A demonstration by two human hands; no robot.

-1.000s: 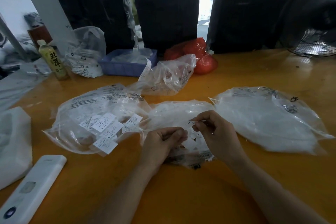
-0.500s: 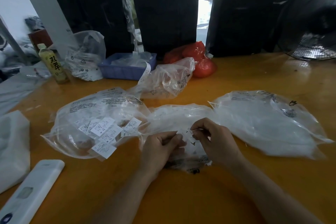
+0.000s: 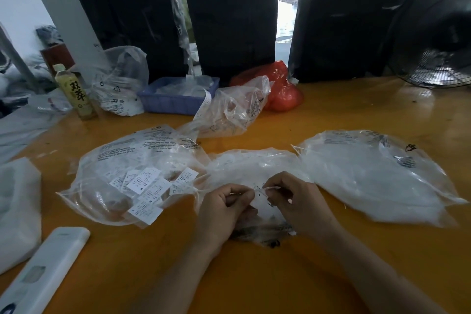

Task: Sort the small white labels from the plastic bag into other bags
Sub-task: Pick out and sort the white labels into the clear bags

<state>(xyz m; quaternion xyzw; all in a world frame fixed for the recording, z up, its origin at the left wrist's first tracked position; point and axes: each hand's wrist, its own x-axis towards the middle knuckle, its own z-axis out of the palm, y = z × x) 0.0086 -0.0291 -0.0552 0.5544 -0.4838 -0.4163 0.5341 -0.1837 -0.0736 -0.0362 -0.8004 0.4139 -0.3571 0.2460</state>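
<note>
A: Orange table (image 3: 331,115) under us, three black bundles (image 3: 232,23) standing along the back, a fan (image 3: 433,33) at far right.

B: And both hands right in the middle. The left hand (image 3: 221,211) and right hand (image 3: 298,204) sit close together, fingers curled, pinching one small white label (image 3: 260,190) between them.

A: It sits in the gap, at the fingertips, just above the middle bag (image 3: 249,168), which lies beneath both hands.

B: On the left, touching that bag, the left bag (image 3: 127,155) with more labels (image 3: 145,186) showing through the plastic, just beside the left hand.

A: On the other side, the right bag (image 3: 377,178), whitish, near the right hand but apart from it.

B: Further back, a crumpled bag (image 3: 229,109), a blue tray (image 3: 173,102), a red bag (image 3: 283,89), a bottle (image 3: 74,92). Near left, a white remote (image 3: 43,270).
</note>
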